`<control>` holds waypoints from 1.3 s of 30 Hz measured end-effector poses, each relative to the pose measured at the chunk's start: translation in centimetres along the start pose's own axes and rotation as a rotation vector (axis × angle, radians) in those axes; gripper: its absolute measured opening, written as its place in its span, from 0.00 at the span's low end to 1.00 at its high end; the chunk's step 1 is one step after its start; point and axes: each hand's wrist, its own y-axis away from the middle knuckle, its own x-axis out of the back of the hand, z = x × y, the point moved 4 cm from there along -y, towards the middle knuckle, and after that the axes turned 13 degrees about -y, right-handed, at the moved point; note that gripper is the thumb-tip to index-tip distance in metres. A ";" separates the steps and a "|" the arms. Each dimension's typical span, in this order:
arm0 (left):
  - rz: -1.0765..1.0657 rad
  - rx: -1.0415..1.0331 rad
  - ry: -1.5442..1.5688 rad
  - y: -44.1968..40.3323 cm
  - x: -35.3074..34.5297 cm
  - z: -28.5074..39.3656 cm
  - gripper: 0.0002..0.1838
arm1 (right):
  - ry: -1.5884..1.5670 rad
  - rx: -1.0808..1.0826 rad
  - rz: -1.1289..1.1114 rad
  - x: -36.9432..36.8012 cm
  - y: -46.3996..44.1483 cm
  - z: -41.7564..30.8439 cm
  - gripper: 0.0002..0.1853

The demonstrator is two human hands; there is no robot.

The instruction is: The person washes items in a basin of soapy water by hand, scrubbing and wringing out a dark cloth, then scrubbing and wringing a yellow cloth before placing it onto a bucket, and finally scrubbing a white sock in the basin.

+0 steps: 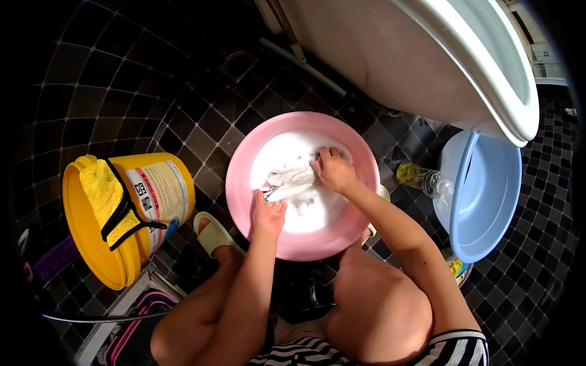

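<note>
A pink basin (240, 160) stands on the floor between my feet, with white suds (305, 216) in it. A wet, bunched whitish cloth (292, 182) lies across the suds; its exact kind is not clear. My left hand (268, 212) grips the cloth's near left end, the fingers partly hidden by the cloth. At its right end, my right hand (334, 172) is closed on the cloth, thumb towards the left. The cloth stretches between both hands.
To the left is a yellow bucket (160, 161) with a black-edged yellow cloth (101, 192) over its rim. On the right, a blue basin (488, 201) leans on its side beside a clear plastic bottle (432, 183). A white bathtub (390, 55) rises behind.
</note>
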 end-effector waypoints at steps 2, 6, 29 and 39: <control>0.123 0.127 -0.089 -0.7 1.7 -0.9 0.29 | 0.098 0.132 -0.035 -0.4 1.5 -0.4 0.17; -0.020 0.123 0.073 -0.7 1.4 -1.6 0.26 | 0.022 0.196 -0.449 -4.4 2.5 0.4 0.15; 0.104 -0.100 -0.228 3.8 -5.0 4.4 0.29 | -0.644 0.360 -0.061 -1.9 9.1 -12.4 0.14; -0.022 -0.046 0.026 0.6 -3.9 1.8 0.25 | -0.513 0.160 -0.008 -1.2 -0.6 -2.4 0.10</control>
